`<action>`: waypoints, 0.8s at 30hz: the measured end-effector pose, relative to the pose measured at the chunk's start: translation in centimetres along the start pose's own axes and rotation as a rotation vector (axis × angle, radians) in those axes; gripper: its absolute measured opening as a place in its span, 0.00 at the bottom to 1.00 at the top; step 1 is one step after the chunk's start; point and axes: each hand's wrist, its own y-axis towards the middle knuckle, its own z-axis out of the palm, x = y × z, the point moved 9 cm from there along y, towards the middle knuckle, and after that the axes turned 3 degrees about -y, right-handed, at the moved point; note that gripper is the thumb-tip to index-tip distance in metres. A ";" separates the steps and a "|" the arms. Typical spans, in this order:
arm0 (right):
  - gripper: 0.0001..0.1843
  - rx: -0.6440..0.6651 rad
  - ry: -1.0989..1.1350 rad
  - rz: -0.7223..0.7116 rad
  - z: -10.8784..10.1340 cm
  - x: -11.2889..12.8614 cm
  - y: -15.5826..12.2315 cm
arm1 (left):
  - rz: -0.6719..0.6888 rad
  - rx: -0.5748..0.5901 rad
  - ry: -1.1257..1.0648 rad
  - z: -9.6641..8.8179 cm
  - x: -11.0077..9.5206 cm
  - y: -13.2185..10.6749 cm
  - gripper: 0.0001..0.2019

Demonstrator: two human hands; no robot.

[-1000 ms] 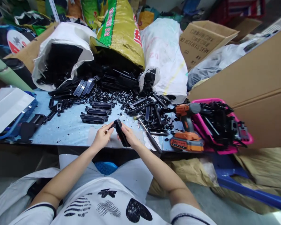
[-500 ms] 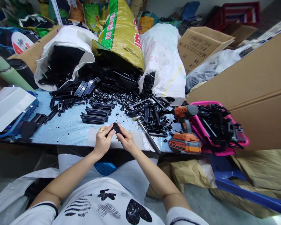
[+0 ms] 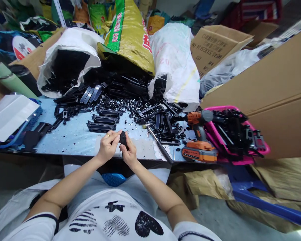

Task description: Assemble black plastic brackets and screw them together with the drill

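Note:
My right hand (image 3: 130,153) grips a small black plastic part (image 3: 123,138), which stands nearly upright between thumb and fingers. At the part's upper left edge, the thumb and fingers of my left hand (image 3: 107,146) are pinched together. Whether a tiny piece sits between those fingertips is hidden. Just beyond my hands lie several long black plastic pieces (image 3: 101,126) in short rows. One small upright pin (image 3: 125,123) is near them. A hammer (image 3: 160,145) rests to the right of my right hand, its head pointing away from me.
An orange cordless drill (image 3: 199,152) stands at the right, beside a pink basket (image 3: 267,149) of black parts. Loose pins and black pieces (image 3: 115,103) are heaped across the back, before a white sack (image 3: 77,36) and a yellow sack (image 3: 132,43). A blue basket (image 3: 37,112) is at left.
The black part has turned from slanted to nearly upright. My right hand has shifted slightly left and turned with it, while my left fingers have moved to its upper edge.

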 end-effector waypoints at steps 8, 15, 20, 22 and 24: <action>0.27 0.392 -0.560 -0.185 -1.4 -2.5 8.3 | -0.430 -0.041 0.287 -0.2 6.7 -5.0 0.24; 0.18 0.561 -1.404 -0.003 -9.5 -12.2 20.2 | 0.121 0.730 0.769 6.3 5.7 -4.1 0.23; 0.11 0.599 -1.415 -0.164 -9.8 -11.4 20.0 | 0.136 0.823 0.898 6.1 6.3 -3.3 0.19; 0.10 0.507 -1.430 -0.282 -10.2 -9.4 19.1 | 0.090 0.802 0.912 5.5 6.5 -3.7 0.16; 0.13 0.437 -1.439 -0.261 -11.0 -8.0 18.1 | 0.042 0.809 0.869 5.6 6.9 -4.2 0.15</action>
